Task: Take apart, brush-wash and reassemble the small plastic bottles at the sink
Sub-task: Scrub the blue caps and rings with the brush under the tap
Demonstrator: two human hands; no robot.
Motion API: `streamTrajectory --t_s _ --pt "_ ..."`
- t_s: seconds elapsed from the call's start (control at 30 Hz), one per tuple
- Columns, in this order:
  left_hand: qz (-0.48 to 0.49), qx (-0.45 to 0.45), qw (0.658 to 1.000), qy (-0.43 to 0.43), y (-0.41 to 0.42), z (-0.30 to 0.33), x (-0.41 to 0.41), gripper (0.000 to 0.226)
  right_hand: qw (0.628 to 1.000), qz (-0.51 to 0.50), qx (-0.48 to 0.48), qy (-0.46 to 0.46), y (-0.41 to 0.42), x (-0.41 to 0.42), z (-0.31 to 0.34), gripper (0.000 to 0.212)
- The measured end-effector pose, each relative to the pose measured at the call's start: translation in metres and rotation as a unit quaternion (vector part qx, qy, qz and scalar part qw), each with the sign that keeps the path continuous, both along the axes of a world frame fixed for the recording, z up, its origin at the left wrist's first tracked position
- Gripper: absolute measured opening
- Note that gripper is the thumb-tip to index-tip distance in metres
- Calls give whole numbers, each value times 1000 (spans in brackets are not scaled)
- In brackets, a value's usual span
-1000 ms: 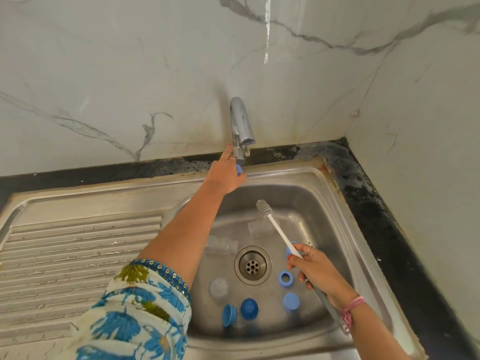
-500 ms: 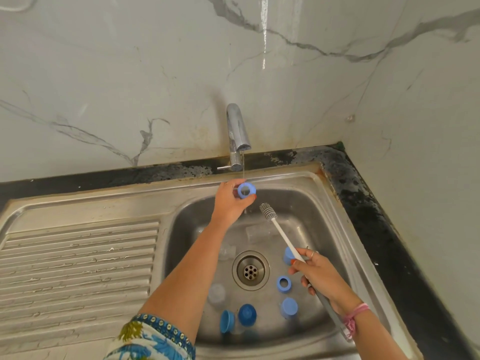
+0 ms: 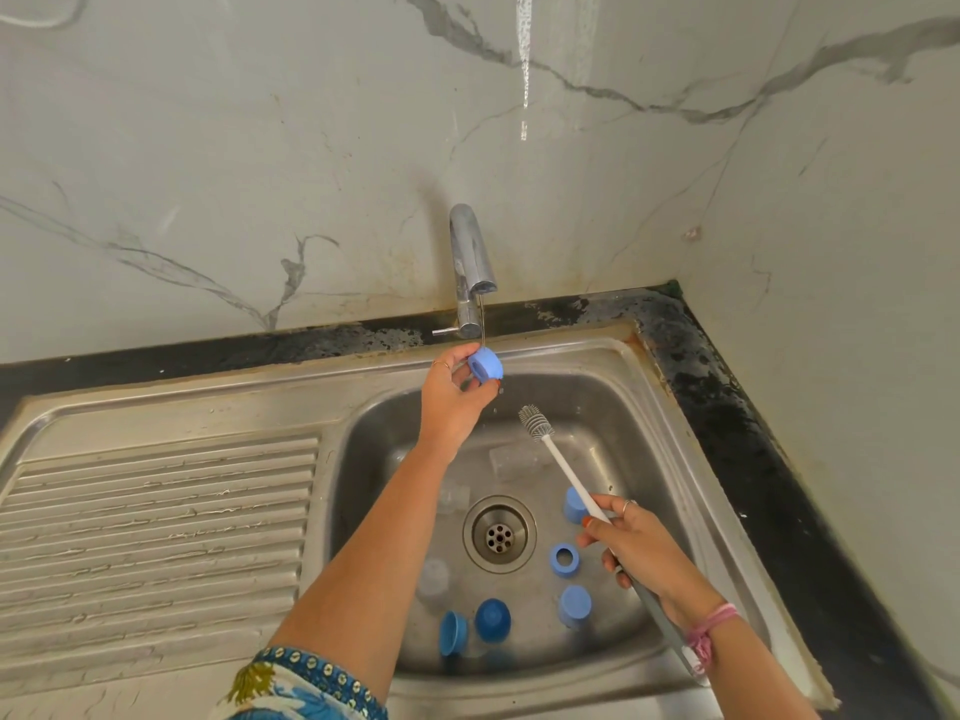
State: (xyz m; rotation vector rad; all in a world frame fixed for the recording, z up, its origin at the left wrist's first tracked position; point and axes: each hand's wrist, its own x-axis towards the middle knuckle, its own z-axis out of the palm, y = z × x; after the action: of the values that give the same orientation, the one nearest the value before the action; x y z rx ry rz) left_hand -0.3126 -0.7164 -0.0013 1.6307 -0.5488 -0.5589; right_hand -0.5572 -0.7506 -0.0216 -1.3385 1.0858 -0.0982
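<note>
Inspector: At the time observed, the left hand (image 3: 451,392) was raised over the basin's back edge, its fingers curled round a light blue cap (image 3: 486,367) held directly under the tap (image 3: 470,272). A thin stream of water (image 3: 482,319) ran from the spout onto that cap.

Clerk: And the other hand?

Inspector: The right hand (image 3: 631,545) was over the right side of the basin, fingers closed round the white handle of a bottle brush (image 3: 561,462). The bristled head pointed up and back toward the left hand but stood apart from the cap.

Clerk: What lay in the sink (image 3: 670,444)?

Inspector: Parts lay round the drain (image 3: 499,534). To its right, a blue ring (image 3: 564,559) lay flat; a blue piece (image 3: 574,504) stood behind it, partly hidden by the brush handle; a pale blue cap (image 3: 574,605) stood nearer the front edge. Near the front edge, left of those, were a dark blue domed cap (image 3: 492,619) and a blue piece on its side (image 3: 451,632). Clear bottle bodies (image 3: 511,459) lay behind and left of the drain, faint against the steel; I could not tell how many.

Clerk: Anything else?

Inspector: The ribbed draining board (image 3: 156,522) formed the left half of the unit, and a patterned sleeve (image 3: 296,688) showed at the bottom
</note>
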Motion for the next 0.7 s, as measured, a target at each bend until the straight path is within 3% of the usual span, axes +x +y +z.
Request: streamTrajectory --t_s 0.3,0.47,0.7 --pt "23 -72 985 158 -5 8 -2 46 1000 3 -3 1 2 0 3 17" --pt "7 -190 901 390 -1 15 -1 32 1000 6 0 5 2 1 2 17" --pt "1 -184 853 488 -1 15 -5 27 1000 4 4 4 1 3 3 17"
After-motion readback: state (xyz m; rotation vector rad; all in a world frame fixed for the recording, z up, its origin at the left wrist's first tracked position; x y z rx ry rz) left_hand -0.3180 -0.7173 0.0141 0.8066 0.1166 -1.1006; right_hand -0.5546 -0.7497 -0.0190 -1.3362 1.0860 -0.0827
